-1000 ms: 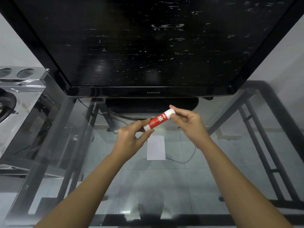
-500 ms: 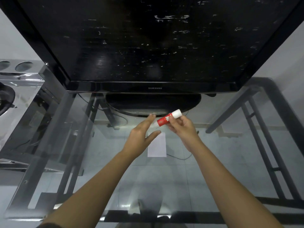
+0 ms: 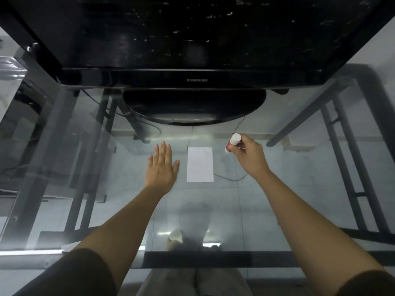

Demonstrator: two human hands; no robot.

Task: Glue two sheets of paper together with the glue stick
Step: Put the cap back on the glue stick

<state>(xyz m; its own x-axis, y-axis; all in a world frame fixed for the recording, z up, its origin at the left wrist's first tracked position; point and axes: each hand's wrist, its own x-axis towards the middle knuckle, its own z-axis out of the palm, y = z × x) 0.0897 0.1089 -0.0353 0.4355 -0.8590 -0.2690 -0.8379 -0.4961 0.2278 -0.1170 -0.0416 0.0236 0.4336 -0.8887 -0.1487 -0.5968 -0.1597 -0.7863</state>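
**Inspector:** Since the earlier frame the hands have parted. The left hand (image 3: pixel 162 167) has let go of the glue stick (image 3: pixel 233 144) and dropped to the left of the paper (image 3: pixel 200 164); the right hand (image 3: pixel 249 153) has carried the stick out to the right.

**Clerk:** Condition of the stick?

**Inspector:** Red body, white cap at the upper end, tilted. It is gripped in the curled fingers of the right hand, just beside the paper's upper right corner.

**Clerk:** Count?

**Inspector:** One glue stick. One white rectangle of paper visible, lying flat on the glass table (image 3: pixel 299 189); whether a second sheet lies under it cannot be told.

**Clerk:** Hand poses?

**Inspector:** Left hand flat, palm down, fingers extended and close together, thumb out, empty. Both forearms reach forward. A black Samsung television (image 3: pixel 192 39) stands beyond the paper
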